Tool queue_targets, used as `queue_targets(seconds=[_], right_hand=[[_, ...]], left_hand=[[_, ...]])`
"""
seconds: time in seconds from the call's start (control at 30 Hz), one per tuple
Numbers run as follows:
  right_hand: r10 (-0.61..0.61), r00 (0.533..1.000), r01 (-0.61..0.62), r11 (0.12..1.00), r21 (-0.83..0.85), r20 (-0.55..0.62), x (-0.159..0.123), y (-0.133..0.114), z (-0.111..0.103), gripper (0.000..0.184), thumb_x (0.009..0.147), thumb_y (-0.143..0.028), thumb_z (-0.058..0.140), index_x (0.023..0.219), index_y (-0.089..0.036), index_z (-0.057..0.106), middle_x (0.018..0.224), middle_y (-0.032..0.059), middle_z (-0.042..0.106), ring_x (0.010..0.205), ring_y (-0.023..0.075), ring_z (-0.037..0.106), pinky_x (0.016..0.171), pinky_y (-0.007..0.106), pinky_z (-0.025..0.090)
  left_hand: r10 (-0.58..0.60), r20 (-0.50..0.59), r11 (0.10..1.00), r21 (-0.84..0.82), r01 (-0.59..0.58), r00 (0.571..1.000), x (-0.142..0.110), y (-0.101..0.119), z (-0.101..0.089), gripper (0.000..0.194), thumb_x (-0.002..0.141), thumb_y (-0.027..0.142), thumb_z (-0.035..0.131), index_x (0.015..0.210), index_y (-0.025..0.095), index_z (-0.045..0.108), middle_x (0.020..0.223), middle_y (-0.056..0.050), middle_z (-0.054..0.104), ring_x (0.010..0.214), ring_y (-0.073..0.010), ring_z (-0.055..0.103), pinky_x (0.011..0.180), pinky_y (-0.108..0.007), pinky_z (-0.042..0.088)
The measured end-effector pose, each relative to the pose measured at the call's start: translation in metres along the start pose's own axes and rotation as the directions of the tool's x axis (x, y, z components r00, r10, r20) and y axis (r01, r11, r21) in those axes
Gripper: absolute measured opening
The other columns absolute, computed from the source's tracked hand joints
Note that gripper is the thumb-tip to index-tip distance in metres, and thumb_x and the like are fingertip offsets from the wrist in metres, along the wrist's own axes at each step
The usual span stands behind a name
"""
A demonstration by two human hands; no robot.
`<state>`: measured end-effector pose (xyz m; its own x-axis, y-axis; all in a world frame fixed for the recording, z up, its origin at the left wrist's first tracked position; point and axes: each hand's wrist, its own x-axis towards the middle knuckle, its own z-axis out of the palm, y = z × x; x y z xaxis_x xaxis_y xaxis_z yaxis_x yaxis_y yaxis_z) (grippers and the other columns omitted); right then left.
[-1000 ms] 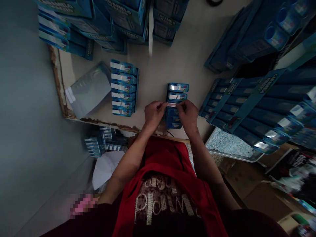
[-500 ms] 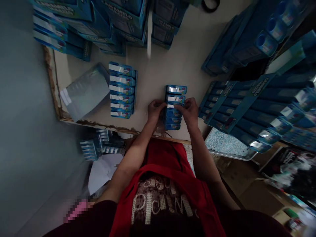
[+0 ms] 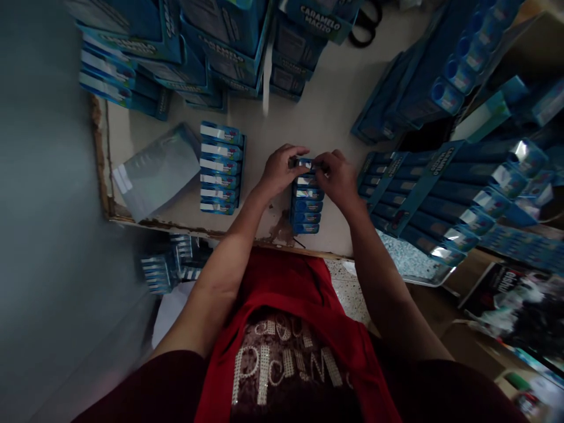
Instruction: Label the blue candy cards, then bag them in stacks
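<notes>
A column of small blue candy boxes (image 3: pixel 307 207) stands on the pale table in front of me, several in a row. My left hand (image 3: pixel 282 169) is at the far end of the column, thumb and forefinger closed around the left end of the farthest candy box (image 3: pixel 304 165). From the other side my right hand (image 3: pixel 338 176) pinches that same box at its right end; its fingertips are partly hidden. The nearer boxes show blue ends, while the farther ones carry a shiny pale strip. Left of the hands stands a similar row of candy boxes (image 3: pixel 220 168).
A clear plastic bag (image 3: pixel 161 170) lies by the table's worn left edge. Stacked blue display cartons (image 3: pixel 220 53) line the back, with black scissors (image 3: pixel 365 26) beside them. More packed boxes (image 3: pixel 434 188) stand at right, above a metal tray (image 3: pixel 429 279) of pale blue pieces.
Both hands have moved away from me along the column, from its middle to the farthest box. The view has shifted slightly.
</notes>
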<state>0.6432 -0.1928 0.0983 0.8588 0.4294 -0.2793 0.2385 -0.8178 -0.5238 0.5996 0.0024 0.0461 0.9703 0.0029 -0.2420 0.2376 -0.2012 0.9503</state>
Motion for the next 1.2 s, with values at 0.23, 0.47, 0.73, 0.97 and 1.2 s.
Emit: queue_targets(seconds=[0.23,0.47,0.73,0.97,1.2], right_hand=[[0.037,0.994,-0.029,0.996,-0.081,0.101,0.009,-0.006,-0.005,0.027,0.092,-0.022,0.059,0.113,-0.021,0.077,0.109,0.0085,0.071,0.091,0.0227,0.067,0.087,0.036,0.051],[0.114,0.971,-0.049,0.955,-0.291,0.209,0.03,-0.021,-0.013,0.021,0.088,-0.023,0.069,0.106,-0.02,0.08,0.107,0.013,0.082,0.095,0.0308,0.073,0.085,0.04,0.05],[0.051,0.938,0.075,0.936,-0.345,0.342,0.052,-0.019,-0.022,0.015,0.082,-0.02,0.076,0.096,-0.021,0.082,0.092,0.0115,0.08,0.094,0.0345,0.071,0.086,0.044,0.05],[0.023,0.954,0.063,0.96,-0.273,0.3,0.058,-0.018,-0.012,0.01,0.077,-0.017,0.08,0.077,-0.022,0.071,0.084,0.0107,0.075,0.106,0.0388,0.07,0.097,0.051,0.048],[0.016,0.938,0.142,0.895,-0.422,0.348,0.051,-0.023,-0.015,0.007,0.086,-0.017,0.071,0.093,-0.02,0.072,0.1,0.0146,0.08,0.102,0.0358,0.075,0.099,0.051,0.047]], left_hand=[[-0.048,0.005,0.999,-0.004,0.048,0.999,-0.003,0.003,0.003,0.036,0.075,0.008,0.079,0.108,0.023,0.085,0.117,-0.006,0.079,0.114,-0.0271,0.069,0.106,-0.037,0.05],[-0.061,-0.001,0.998,-0.014,0.061,0.998,0.001,-0.001,0.003,0.038,0.071,0.008,0.082,0.107,0.022,0.085,0.116,-0.007,0.08,0.111,-0.0269,0.072,0.103,-0.037,0.051],[-0.07,0.037,0.993,-0.09,0.073,0.997,0.005,-0.006,0.001,0.038,0.068,0.007,0.086,0.1,0.025,0.085,0.111,-0.005,0.08,0.107,-0.0276,0.07,0.101,-0.038,0.05],[-0.082,0.034,0.989,-0.119,0.085,0.996,0.007,-0.009,0.001,0.036,0.066,0.013,0.092,0.099,0.025,0.086,0.112,-0.007,0.08,0.111,-0.0296,0.071,0.103,-0.039,0.051],[-0.215,0.061,0.851,-0.479,0.217,0.975,0.001,-0.012,0.01,0.029,0.077,0.03,0.089,0.104,0.019,0.086,0.113,-0.009,0.084,0.112,-0.0268,0.076,0.103,-0.037,0.056]])
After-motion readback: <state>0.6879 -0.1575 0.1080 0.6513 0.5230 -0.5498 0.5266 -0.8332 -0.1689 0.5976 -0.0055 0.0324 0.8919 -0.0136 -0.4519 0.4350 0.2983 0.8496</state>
